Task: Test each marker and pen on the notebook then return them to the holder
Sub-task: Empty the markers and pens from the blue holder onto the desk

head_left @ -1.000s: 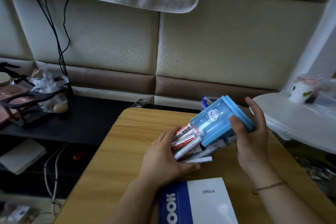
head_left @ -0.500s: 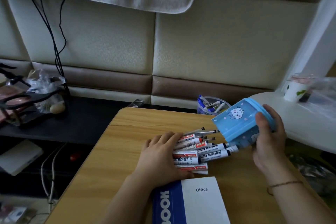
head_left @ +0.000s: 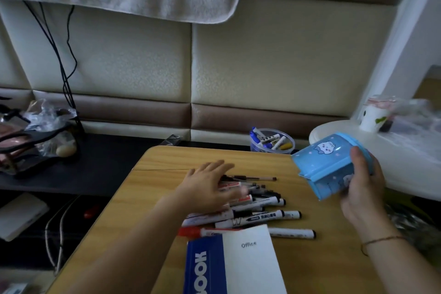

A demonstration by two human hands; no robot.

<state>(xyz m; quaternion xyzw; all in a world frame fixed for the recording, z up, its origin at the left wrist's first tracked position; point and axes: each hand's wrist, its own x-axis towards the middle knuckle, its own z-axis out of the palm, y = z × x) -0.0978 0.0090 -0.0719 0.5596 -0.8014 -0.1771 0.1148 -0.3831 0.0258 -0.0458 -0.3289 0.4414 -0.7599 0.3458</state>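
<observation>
Left hand (head_left: 210, 185) flat, hiding marker (head_left: 250, 200) caps; fingertips blurred.

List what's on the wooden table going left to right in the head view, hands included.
left hand → pile of markers and pens → blue holder → right hand, which grips the holder tilted above the table.

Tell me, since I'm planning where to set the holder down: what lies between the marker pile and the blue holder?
Bare wooden table, seen in the head view. The blue holder is tilted in the right hand, off the marker pile.
</observation>
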